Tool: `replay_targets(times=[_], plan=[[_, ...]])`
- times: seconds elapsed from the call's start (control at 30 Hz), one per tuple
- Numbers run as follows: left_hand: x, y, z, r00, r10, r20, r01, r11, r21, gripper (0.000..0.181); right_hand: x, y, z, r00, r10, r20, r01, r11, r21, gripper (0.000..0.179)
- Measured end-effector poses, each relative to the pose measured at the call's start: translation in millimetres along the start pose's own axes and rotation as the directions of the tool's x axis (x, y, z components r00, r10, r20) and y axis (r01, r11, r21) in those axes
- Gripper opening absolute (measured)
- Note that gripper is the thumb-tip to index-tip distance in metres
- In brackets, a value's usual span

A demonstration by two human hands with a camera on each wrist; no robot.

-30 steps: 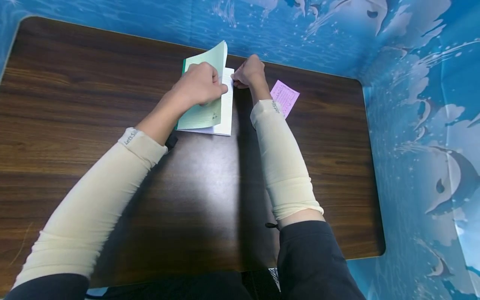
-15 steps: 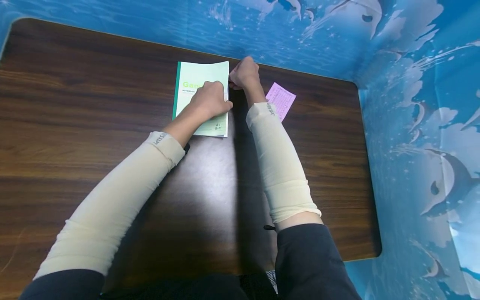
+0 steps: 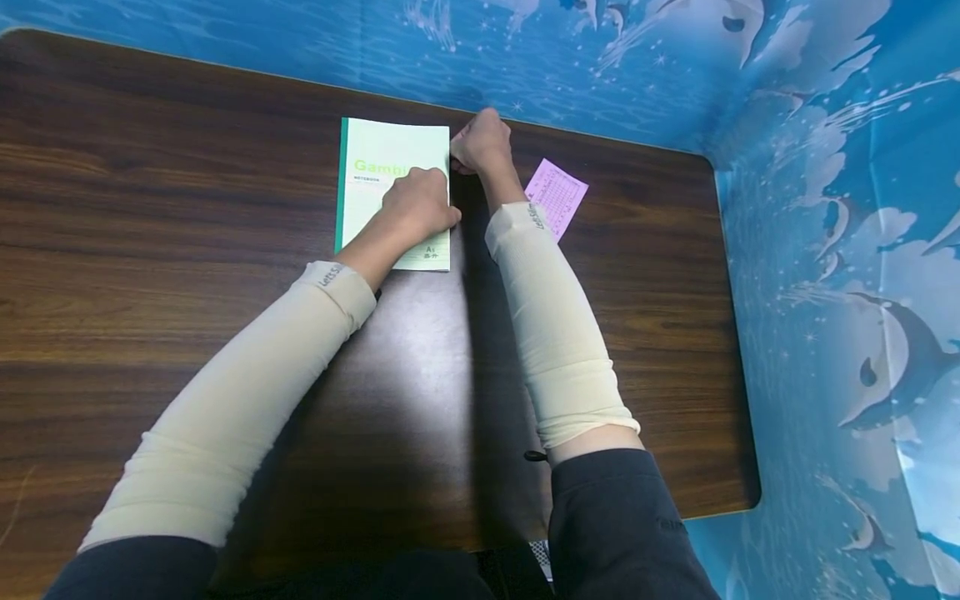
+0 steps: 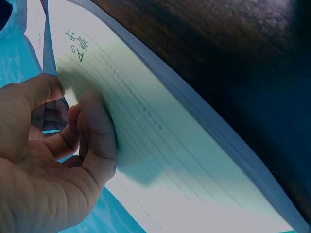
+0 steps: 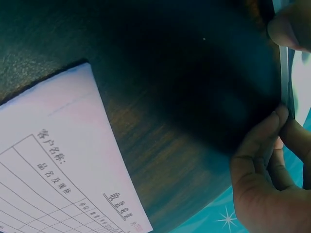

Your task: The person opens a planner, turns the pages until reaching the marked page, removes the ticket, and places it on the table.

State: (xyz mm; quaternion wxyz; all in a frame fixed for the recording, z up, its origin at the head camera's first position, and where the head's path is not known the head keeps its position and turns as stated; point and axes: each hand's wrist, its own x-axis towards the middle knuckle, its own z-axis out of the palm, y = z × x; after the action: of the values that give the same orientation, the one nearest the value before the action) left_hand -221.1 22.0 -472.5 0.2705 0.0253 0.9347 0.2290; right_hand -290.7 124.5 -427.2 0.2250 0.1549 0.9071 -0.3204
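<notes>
A closed pale green notebook [image 3: 386, 143] with a dark green spine lies flat near the far edge of the table. My left hand [image 3: 418, 204] is over the lower right of its cover. In the left wrist view, the curled left fingers [image 4: 99, 128] press on the cover, with the thumb at the page edge. My right hand [image 3: 482, 143] is at the notebook's upper right edge. The right wrist view shows its thumb and fingers [image 5: 262, 131] pinching that edge. Part of the cover's lettering is hidden under the left hand.
A pink printed slip [image 3: 557, 198] with a ruled form lies right of the right wrist, partly covered by the sleeve. The brown wood-grain table [image 3: 187, 208] meets a blue dolphin-print sheet [image 3: 825, 250] at the back and right.
The lifted green cover has come down to the right over the white pages, and the notebook is now closed. My left hand moved right and down with it; the right hand stayed at the edge.
</notes>
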Motion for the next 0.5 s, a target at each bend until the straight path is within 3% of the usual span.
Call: replay_targets(times=[0.3, 0.5], plan=[[-5.4, -4.3, 0.7, 0.999, 0.029, 0.013, -0.029, 1.000, -0.009, 0.028, 1.0, 3.4, 2.1, 1.000, 0.020, 0.006, -0.021, 0.997, 0.070, 0.021], [-28.1, -7.8, -10.5, 0.995, 0.102, -0.020, -0.104, 0.991, -0.087, 0.031, -2.6, 15.5, 8.4, 0.999, -0.016, -0.035, 0.021, 0.991, 0.134, 0.022]])
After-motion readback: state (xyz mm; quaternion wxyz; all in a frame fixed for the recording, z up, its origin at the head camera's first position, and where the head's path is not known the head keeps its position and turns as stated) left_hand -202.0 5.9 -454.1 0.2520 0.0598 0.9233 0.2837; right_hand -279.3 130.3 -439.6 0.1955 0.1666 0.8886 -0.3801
